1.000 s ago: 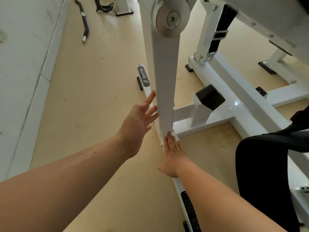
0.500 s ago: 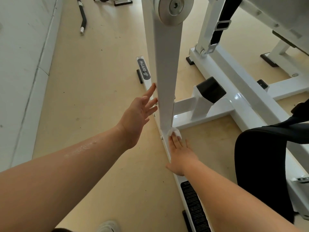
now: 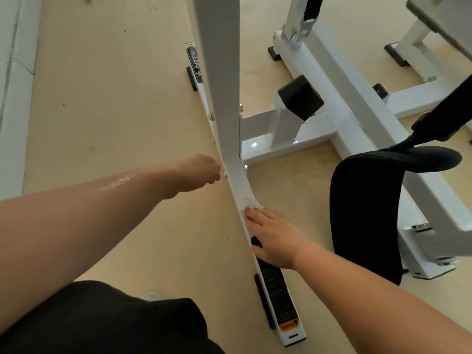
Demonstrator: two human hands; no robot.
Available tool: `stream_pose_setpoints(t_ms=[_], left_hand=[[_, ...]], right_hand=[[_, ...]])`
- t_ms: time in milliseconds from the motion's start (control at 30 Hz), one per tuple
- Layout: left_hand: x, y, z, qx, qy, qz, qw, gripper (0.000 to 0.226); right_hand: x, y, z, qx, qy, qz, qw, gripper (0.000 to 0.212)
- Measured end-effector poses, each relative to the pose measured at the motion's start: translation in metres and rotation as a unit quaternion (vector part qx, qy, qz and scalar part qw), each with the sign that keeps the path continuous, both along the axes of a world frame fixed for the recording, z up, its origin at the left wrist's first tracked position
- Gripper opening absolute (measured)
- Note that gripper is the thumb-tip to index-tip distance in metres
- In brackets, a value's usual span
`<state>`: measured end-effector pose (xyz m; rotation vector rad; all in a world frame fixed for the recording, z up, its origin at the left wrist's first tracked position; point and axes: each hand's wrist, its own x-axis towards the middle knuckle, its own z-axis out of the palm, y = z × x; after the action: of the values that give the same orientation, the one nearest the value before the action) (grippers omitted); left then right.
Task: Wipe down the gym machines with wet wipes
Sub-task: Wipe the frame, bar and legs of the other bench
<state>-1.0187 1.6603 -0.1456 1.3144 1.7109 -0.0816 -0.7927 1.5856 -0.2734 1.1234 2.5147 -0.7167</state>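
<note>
Fingers flat, the right hand (image 3: 275,236) presses a crumpled white wet wipe (image 3: 251,201) on the white metal floor rail (image 3: 235,182) running toward the person; whether the curled left hand (image 3: 200,172) holds anything is unclear.

right hand (image 3: 274,238) pressing wipe (image 3: 251,201), white base rail (image 3: 236,180)

Bright, soft light all over, with no dark corners. Small white glints on the white frame (image 3: 255,145) near the middle, and a wet shine on the left forearm (image 3: 120,181) at 9 o'clock. Only faint, soft shadows on the floor (image 3: 102,111). A little blurry everywhere, with bent lines at the edges.
</note>
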Motion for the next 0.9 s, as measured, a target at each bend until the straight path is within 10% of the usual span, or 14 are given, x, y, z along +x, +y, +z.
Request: stream_pose_setpoints(t_ms=[233, 400, 533, 667, 900], left_hand=[[0.040, -0.014, -0.029, -0.109, 0.096, -0.233, 0.962, 0.064], [0.055, 0.000, -0.041, -0.027, 0.142, -0.297, 0.944, 0.060], [0.066, 0.016, -0.034, 0.150, 0.183, -0.248, 0.940, 0.053], [0.068, 0.021, -0.026, 0.192, 0.241, -0.259, 0.915, 0.067], [0.046, 0.018, -0.014, 0.287, 0.373, -0.377, 0.798, 0.069]], right_hand=[[0.023, -0.049, 0.007, -0.008, 0.021, 0.021, 1.000, 0.060], [0.027, -0.076, 0.000, -0.022, 0.019, 0.145, 0.989, 0.026], [0.034, -0.036, 0.006, -0.035, 0.107, -0.114, 0.987, 0.036], [0.032, 0.037, 0.022, 0.039, 0.273, -0.404, 0.872, 0.021], [0.001, 0.109, 0.040, -0.013, 0.423, -0.574, 0.701, 0.008]])
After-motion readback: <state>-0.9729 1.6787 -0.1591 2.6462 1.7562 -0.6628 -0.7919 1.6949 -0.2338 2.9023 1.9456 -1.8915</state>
